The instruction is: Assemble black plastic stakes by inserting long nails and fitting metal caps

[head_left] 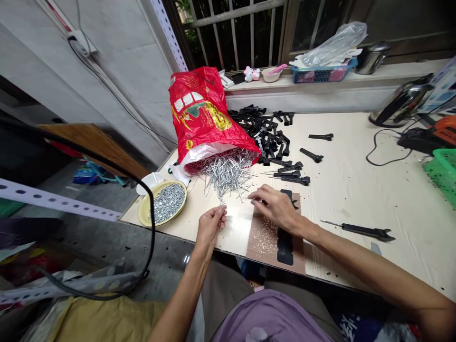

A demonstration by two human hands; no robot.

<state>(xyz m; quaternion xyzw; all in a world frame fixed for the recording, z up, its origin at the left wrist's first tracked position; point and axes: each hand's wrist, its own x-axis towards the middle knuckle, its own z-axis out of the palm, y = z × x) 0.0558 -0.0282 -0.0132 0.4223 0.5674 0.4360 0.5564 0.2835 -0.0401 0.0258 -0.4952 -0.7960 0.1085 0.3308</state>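
Note:
My left hand (212, 224) is closed in a pinch at the front of the pile of thin metal rods (228, 171). Small silvery bits show at its fingertips, too small to name. My right hand (276, 208) is at the pile's right edge, thumb and forefinger slightly apart beside the rod ends. Its wrist passes over a brown board (261, 242) with black pads (285, 247) on it. The rods spill from a red plastic bag (203, 114). A yellow bowl (144, 211) of small shiny metal pieces (168, 202) stands left of my left hand.
Black plastic parts (263, 128) are heaped behind the rods. A black-handled tool with a thin metal shaft (366, 231) lies at right. Farther right are a kettle (402, 102), an orange-and-black device (427, 135) and a green basket (443, 175). A black cable (154, 223) hangs at left.

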